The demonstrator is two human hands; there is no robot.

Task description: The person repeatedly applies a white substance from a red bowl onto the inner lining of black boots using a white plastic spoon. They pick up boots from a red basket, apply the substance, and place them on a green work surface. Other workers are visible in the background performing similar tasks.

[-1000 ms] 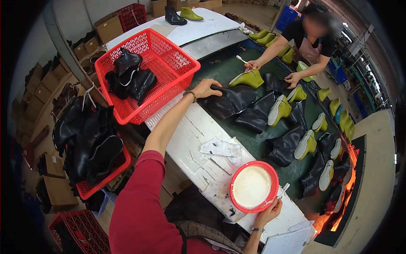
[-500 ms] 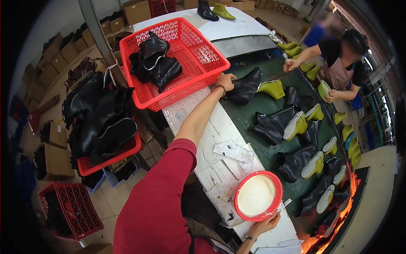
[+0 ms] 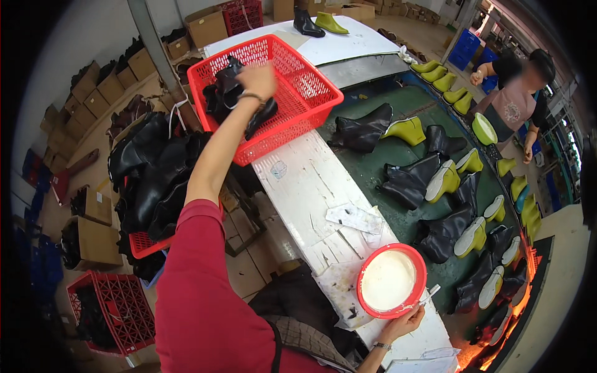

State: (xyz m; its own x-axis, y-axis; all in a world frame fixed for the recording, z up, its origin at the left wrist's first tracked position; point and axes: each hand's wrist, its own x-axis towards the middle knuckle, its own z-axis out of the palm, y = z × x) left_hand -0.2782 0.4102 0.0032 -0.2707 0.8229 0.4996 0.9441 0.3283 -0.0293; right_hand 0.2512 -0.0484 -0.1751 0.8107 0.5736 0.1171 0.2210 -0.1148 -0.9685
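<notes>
Covering the boots: your left hand (image 3: 257, 81) lies over the black boots (image 3: 227, 93) at 11 o'clock from the view's centre; blur hides the fingertips, so whether they grip cannot be told.
Red basket (image 3: 295, 127): encloses these boots, resting partly on the white bench (image 3: 298, 199).
Brush side: at 5 o'clock, well apart from your left, your right hand (image 3: 404, 322) pinches a white-handled tool (image 3: 430, 293), probably a brush, beside the red bowl (image 3: 421, 267) of white paste.
Green belt (image 3: 367, 180): spans 2 to 4 o'clock, bearing black boots and yellow-green shoe forms (image 3: 407, 131).
Done and left: by judgement, many boots are already out on the belt; a few remain under your hand, and a boot pile (image 3: 144, 186) waits at 9 o'clock. Whether any carries paste cannot be told.
Writing: the co-worker's apron (image 3: 511, 112), 2 o'clock, bears a pale print; nothing is legible there or on the cartons (image 3: 146, 68), 10 o'clock.
</notes>
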